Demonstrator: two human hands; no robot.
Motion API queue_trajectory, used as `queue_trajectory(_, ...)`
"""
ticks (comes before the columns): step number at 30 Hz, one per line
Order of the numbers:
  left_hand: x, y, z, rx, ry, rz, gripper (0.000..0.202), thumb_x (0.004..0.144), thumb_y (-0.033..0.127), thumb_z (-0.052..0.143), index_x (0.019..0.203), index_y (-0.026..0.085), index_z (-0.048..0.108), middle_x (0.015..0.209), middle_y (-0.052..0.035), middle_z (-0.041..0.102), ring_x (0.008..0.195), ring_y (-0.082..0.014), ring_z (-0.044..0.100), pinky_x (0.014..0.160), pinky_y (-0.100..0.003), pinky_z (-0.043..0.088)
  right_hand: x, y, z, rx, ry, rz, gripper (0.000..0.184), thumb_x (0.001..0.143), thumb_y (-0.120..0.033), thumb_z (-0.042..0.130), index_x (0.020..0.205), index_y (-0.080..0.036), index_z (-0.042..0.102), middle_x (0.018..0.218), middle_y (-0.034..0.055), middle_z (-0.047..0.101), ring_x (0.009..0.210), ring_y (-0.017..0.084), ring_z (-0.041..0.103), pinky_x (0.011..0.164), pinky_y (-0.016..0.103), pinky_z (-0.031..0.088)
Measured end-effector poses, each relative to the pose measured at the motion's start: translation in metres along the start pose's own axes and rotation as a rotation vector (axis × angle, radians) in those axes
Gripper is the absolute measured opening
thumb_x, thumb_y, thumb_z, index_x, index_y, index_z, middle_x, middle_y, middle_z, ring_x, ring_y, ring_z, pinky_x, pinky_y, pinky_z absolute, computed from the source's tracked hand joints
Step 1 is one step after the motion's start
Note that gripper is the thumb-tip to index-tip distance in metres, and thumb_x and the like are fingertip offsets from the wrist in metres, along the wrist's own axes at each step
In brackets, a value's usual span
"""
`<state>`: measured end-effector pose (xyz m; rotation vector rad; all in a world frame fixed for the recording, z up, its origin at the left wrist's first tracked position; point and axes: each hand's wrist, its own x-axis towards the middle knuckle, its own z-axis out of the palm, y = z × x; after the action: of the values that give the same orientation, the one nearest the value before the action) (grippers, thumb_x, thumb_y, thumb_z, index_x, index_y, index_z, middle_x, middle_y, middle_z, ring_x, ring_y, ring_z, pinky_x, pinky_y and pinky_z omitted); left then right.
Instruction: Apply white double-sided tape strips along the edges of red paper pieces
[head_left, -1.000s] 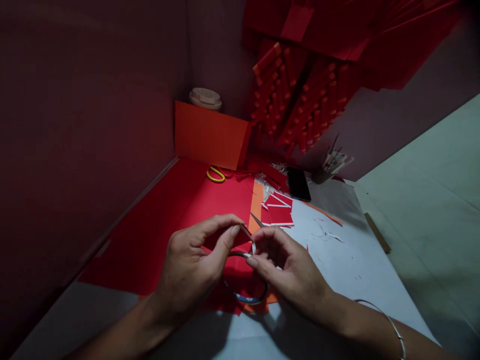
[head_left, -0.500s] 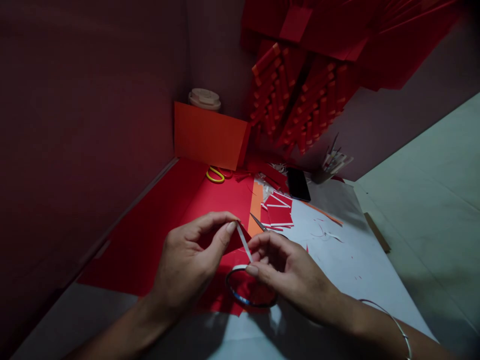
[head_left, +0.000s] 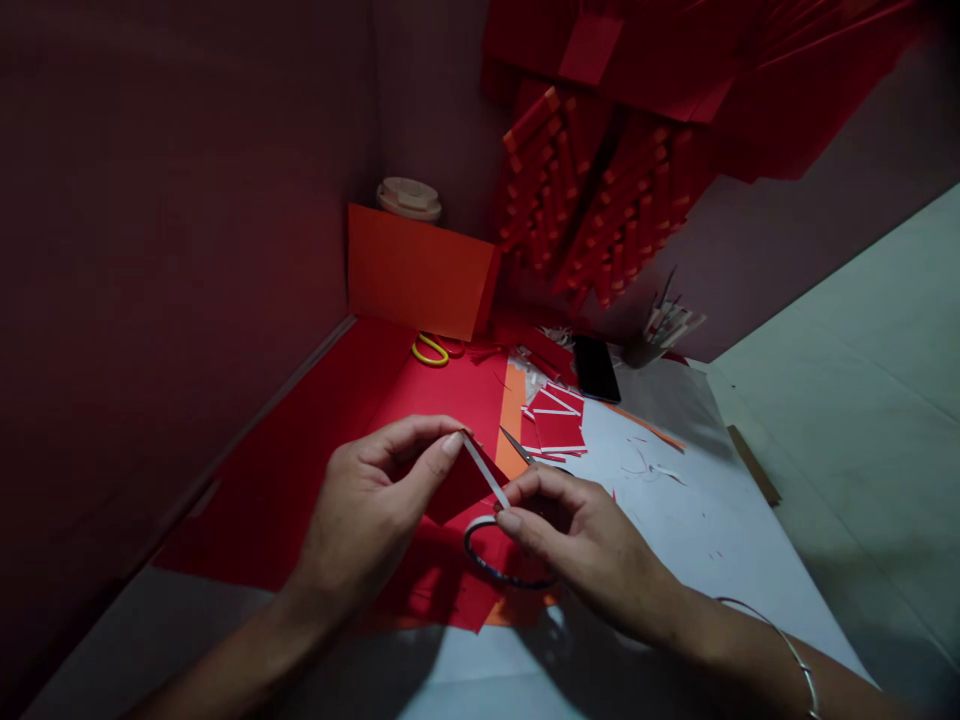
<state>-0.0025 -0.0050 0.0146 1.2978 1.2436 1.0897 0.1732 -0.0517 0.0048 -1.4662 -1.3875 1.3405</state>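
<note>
My left hand [head_left: 375, 510] pinches a small red paper piece [head_left: 459, 482] by its upper corner, thumb and forefinger closed on it. A white tape strip [head_left: 486, 472] runs along the piece's edge down to my right hand [head_left: 577, 540], whose fingers pinch the strip's lower end. A thin tape roll [head_left: 504, 552] hangs as a ring under my right fingers. Scissor tips [head_left: 516, 445] poke out just beyond my right hand. Both hands hover over red paper sheets [head_left: 420, 400] on the floor.
A stack of cut red squares [head_left: 559, 420] lies ahead, with a black phone [head_left: 596, 368] behind it. Yellow-handled scissors [head_left: 431, 348] rest by an upright orange card [head_left: 420, 270]. A large red paper structure [head_left: 600, 190] leans on the wall. Walls close in on the left.
The white strip has been drawn out longer between my hands. My left hand drifted slightly left with the red piece, and the tape ring moved a little right.
</note>
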Motion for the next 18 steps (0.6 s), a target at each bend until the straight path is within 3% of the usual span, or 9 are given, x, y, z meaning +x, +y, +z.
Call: queue_trajectory(18, 0.007, -0.009, -0.001, -0.219, -0.065, -0.190, 0.019, 0.073, 0.037, 0.075, 0.085, 0.022, 0.073, 0.081, 0.0021, 0.073, 0.074, -0.0119, 0.062, 0.067, -0.018, 0.046, 0.010, 0.010, -0.002, -0.079, 0.094, -0.052, 0.011, 0.080, -0.028, 0.063, 0.077, -0.018, 0.062, 0.067, -0.0008, 0.059, 0.059, 0.012, 0.049, 0.055, 0.025, 0.039)
